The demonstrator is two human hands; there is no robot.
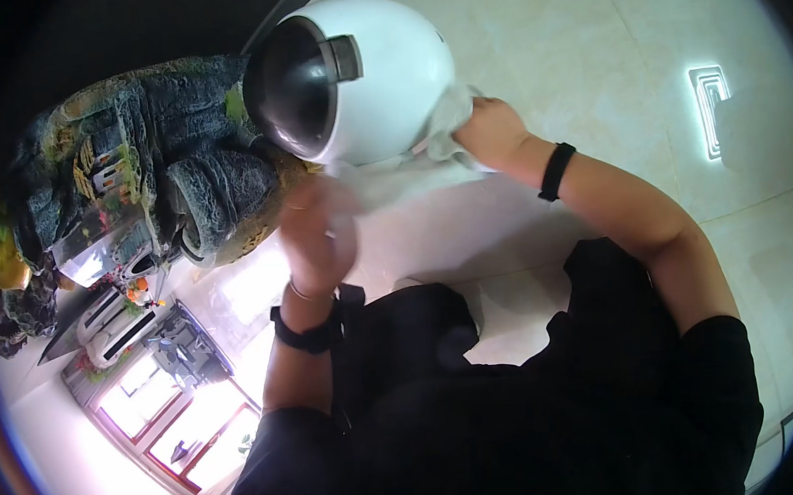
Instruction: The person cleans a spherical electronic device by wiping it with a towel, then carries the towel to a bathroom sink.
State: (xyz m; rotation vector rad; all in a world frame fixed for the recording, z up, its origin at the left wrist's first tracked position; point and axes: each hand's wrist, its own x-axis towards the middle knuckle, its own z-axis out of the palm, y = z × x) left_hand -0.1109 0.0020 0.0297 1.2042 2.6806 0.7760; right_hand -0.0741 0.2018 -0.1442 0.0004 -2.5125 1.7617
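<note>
A rounded white container with a dark glossy lid and a dark latch lies at the top centre. My right hand is closed on a thin, crumpled whitish cloth, close against the container's lower right side. The cloth stretches left below the container towards my left hand. Motion smears the fingers of my left hand, so whether they grip the cloth's other end cannot be made out. Both wrists wear black bands.
A dark rockery ornament with greenery stands left of the container. Pale glossy tiles form the floor, with a bright light reflection at right. Windows and grey equipment show at lower left. My dark-clothed legs are below.
</note>
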